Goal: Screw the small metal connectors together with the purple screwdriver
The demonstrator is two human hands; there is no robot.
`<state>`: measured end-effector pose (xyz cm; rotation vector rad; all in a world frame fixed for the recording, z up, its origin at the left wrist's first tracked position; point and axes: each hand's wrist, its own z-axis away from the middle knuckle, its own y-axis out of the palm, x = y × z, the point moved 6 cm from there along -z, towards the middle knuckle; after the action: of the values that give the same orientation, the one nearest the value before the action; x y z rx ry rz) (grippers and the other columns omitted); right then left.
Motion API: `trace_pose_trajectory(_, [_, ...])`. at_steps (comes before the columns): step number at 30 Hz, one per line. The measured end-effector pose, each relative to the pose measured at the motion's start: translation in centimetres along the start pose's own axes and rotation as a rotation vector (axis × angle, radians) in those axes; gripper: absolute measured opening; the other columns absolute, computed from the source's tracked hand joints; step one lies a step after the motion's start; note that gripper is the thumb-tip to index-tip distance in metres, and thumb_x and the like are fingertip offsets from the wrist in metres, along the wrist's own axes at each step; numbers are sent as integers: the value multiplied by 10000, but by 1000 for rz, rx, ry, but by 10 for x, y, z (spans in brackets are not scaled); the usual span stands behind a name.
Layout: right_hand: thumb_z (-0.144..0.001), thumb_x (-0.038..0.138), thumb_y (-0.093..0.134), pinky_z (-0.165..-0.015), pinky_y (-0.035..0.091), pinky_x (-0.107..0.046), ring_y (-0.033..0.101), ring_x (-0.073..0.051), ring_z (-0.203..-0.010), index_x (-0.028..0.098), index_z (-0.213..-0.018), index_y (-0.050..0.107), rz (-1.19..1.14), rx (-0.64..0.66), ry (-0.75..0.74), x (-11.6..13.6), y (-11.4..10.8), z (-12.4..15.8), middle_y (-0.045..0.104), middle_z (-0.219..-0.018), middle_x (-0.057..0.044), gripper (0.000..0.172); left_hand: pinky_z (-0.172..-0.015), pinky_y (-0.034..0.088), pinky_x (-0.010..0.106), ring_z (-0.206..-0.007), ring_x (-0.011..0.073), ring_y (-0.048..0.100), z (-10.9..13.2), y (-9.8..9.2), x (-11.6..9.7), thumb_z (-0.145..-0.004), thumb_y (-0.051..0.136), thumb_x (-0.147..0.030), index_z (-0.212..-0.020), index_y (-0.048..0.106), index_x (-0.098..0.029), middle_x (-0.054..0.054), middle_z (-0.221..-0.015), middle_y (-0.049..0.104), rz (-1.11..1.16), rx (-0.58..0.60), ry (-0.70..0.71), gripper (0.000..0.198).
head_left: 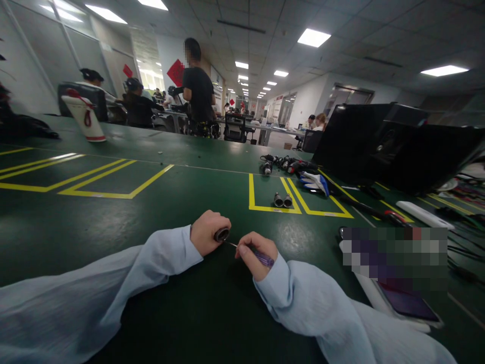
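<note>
My left hand (208, 232) is closed around a dark round metal part (222, 234), whose open ring end faces right. In my right hand (258, 252) is a screwdriver (264, 259) with a purple handle. Its thin shaft points left, and the tip is at or near the lower edge of the metal part; whether they touch is too small to tell. Both hands are just above the green table (182, 308). Two similar metal cylinders (283, 200) stand side by side inside a yellow taped outline beyond my right hand.
Cables and metal parts (282, 164) lie near a white and blue glove (314, 183) at the back right. Black monitors (348, 136) stand behind. A tablet (409, 302) lies at the right, a white cup (86, 117) at the far left. People sit and stand beyond.
</note>
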<state>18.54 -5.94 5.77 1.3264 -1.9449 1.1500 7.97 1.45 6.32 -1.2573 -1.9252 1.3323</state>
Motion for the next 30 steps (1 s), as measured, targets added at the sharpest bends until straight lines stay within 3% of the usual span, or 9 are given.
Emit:
trace_pose_trajectory(4, [-723,220,463,-519,379,-233,496,-113,-508,169,-576,508,55,-24,12,1,-3,-1,525,-514,8,162,-578,298,293,-611,167,487,-2,-1,-11,-632,511,-80,-653,531,-174,12,-602,563,-330,34,113,98])
trace_pose_trajectory(8, [-713,234,484,-464,338,-214,436,-88,-443,178,-539,462,78,-21,62,-2,-1,-3,465,-458,39,184,-583,279,319,-586,177,464,-2,-4,-25,-718,502,-118,-616,519,-183,21,-576,547,-570,-42,241,123])
trace_pose_trajectory(11, [-714,249,481,-446,325,-211,420,-86,-429,181,-529,445,51,-18,100,-7,3,-3,454,-442,43,201,-587,274,321,-570,170,448,-2,-4,-32,-759,475,-113,-606,510,-179,22,-567,535,-651,-91,305,170])
trace_pose_trajectory(16, [-705,271,496,-434,311,-212,393,-81,-411,182,-519,442,5,-57,174,-14,3,-2,441,-423,50,213,-588,281,319,-573,170,447,0,-1,-30,-765,478,-123,-620,520,-177,22,-576,540,-665,-69,342,161])
trace_pose_trajectory(20, [-713,367,520,-404,283,-211,352,-72,-384,186,-472,413,-46,-176,248,-23,-6,-6,392,-394,59,320,-609,311,312,-607,168,463,-2,-5,-16,-747,486,-134,-658,536,-178,24,-613,551,-545,-66,237,111])
trace_pose_trajectory(23, [-725,432,504,-404,301,-209,370,-74,-377,186,-475,411,-100,-238,317,-34,-10,-9,392,-377,59,363,-650,348,315,-689,181,490,-1,-13,-3,-747,510,-277,-696,547,-166,49,-722,567,-425,-171,87,127])
trace_pose_trajectory(26, [-731,441,500,-401,331,-198,390,-69,-362,178,-515,448,-190,-201,320,-37,-5,-12,435,-372,56,344,-623,381,295,-701,179,508,3,-17,6,-740,504,-401,-769,556,-152,62,-790,556,-320,-237,-34,256])
trace_pose_trajectory(30, [-725,447,519,-387,353,-184,425,-66,-357,166,-542,486,-250,-113,307,-33,5,-13,500,-400,33,338,-540,401,236,-628,137,540,6,-10,19,-742,496,-434,-849,550,-154,38,-794,551,-152,-209,-183,305])
